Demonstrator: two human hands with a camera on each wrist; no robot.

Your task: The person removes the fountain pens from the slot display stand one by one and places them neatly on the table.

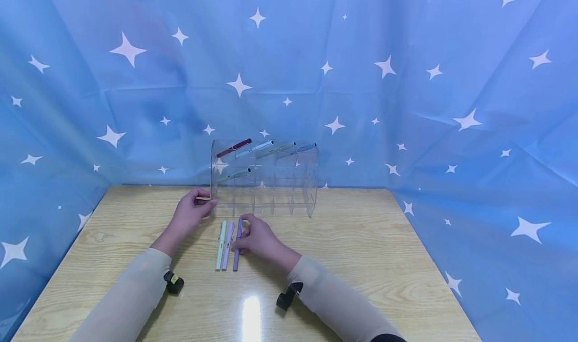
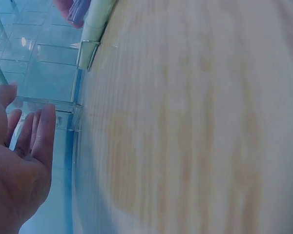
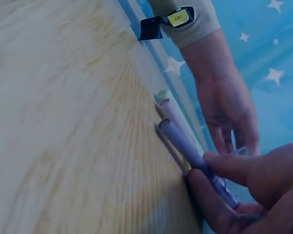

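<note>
A clear plastic pen rack (image 1: 264, 209) stands at the back of the table. Beside its lower left side is my left hand (image 1: 193, 211); in the left wrist view its fingers (image 2: 44, 134) look fairly straight and touch the rack's side. My right hand (image 1: 264, 239) pinches a dark purple pen (image 1: 236, 262) between thumb and fingers, in front of the rack. The right wrist view shows the same purple pen (image 3: 185, 144) tilted, near the tabletop. Just left of it on the table lie a lilac pen (image 1: 228, 246) and a mint green pen (image 1: 220, 249), side by side.
Along the rack's top tier rest a dark red pen (image 1: 234, 148), a light blue pen (image 1: 255, 149), a greenish pen (image 1: 276, 151) and a grey-blue pen (image 1: 306, 148). A green pen (image 1: 235, 175) sits one tier lower at the left. Behind hangs a blue star-patterned cloth (image 1: 289, 71).
</note>
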